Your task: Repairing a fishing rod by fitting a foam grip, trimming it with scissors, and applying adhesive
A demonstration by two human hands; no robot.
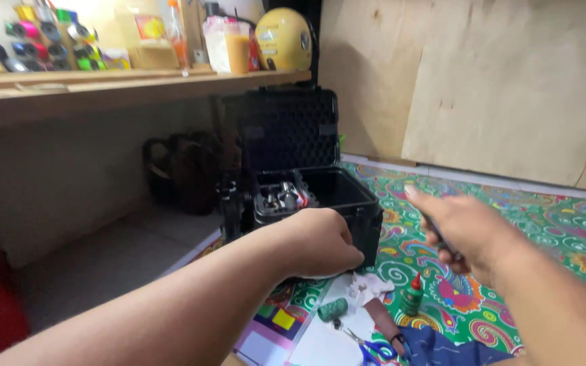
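At the frame's centre the left hand [320,244], curled into a loose fist, is resting against the front of the black case [306,183], holding nothing visible. The right hand [466,234] is gripping a thin dark tool [435,234], its long axis pointing toward the upper left. The case's lid is already standing open, and small metal parts are lying in its left compartment.

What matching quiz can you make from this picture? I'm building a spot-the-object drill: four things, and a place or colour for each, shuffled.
Things:
1. black case
2. small bottle with red cap
3. scissors
4. yellow helmet

Places or colours:
A. blue handles, near the bottom edge
B. up on the wooden shelf
C. lid open, behind the left hand
D. upright on the patterned mat

Pairs: 1-C, 2-D, 3-A, 4-B
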